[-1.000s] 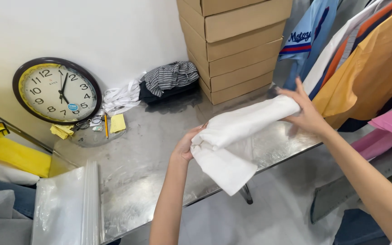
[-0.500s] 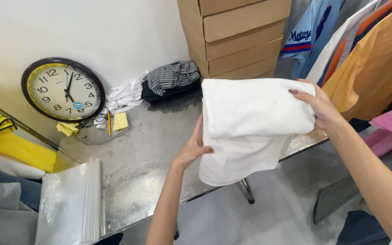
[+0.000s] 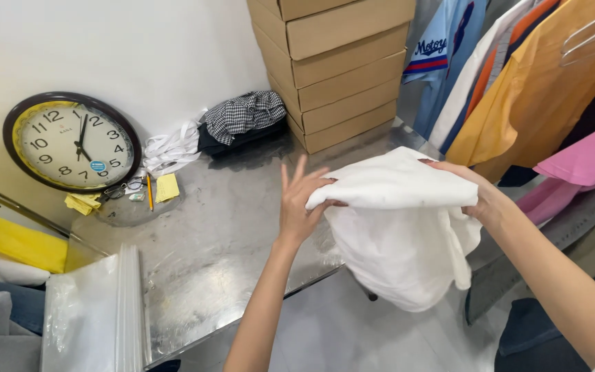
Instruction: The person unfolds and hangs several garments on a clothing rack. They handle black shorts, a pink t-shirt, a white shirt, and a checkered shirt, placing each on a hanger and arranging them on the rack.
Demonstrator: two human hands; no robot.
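A white garment hangs folded over between my two hands, above the front right edge of a steel table. My left hand pinches its upper left corner with the thumb, the other fingers spread upward. My right hand grips the upper right edge of the cloth. The lower part of the garment droops below the table's edge, over the floor.
A round wall clock leans at the back left, beside yellow notes, a pencil and glasses. A checked cloth bundle and stacked cardboard boxes stand at the back. Hanging shirts fill the right. Clear plastic bags lie front left.
The garment went from a rolled bundle to spread out, then folded over and lowered. Both hands have come down and to the right with it.
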